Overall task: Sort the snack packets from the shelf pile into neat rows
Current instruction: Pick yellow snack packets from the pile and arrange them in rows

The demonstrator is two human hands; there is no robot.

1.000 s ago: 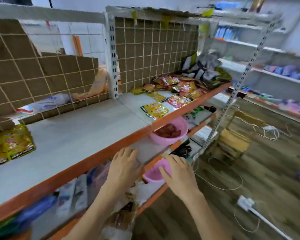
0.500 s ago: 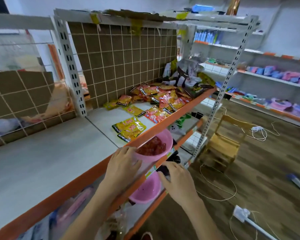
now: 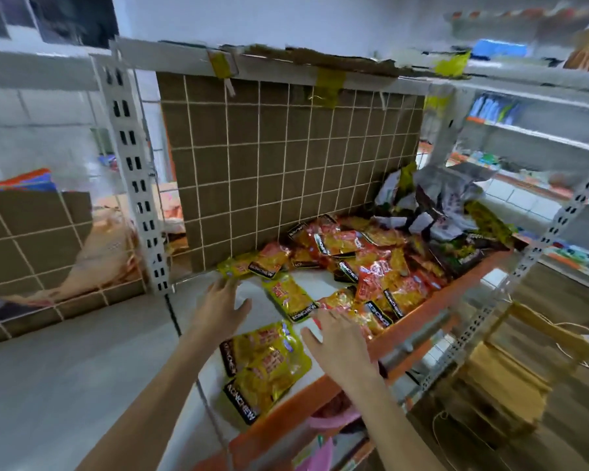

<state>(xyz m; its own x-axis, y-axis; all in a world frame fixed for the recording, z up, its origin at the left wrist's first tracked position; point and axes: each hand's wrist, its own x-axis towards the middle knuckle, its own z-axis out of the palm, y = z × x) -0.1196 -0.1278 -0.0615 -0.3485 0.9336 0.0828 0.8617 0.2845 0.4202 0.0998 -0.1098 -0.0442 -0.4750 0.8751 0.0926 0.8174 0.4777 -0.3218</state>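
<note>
Both hands were held flat with fingers spread, gripping nothing: the left hand [image 3: 223, 309] and right hand [image 3: 340, 345] either side of two stacked yellow snack packets [image 3: 264, 365], apparently a row begun short of the jumbled packet pile [image 3: 361, 260] beyond

A brown tiled backing panel [image 3: 286, 171] with pale grout lines stands behind the shelf, and strips of yellow tape [image 3: 329, 86] hang from the torn cardboard edge [image 3: 320, 57] above it. A perforated white metal upright [image 3: 133, 171] stands left of the panel, with another [image 3: 538, 246] slanting down on the right. Under the orange shelf edge a pink bowl [image 3: 330, 419] shows partly. A wooden chair [image 3: 497, 379] stands on the wood-pattern floor [image 3: 575, 402], with a white cable [image 3: 572, 328] trailing over it. Blurred goods line the far white shelves [image 3: 531, 134].
</note>
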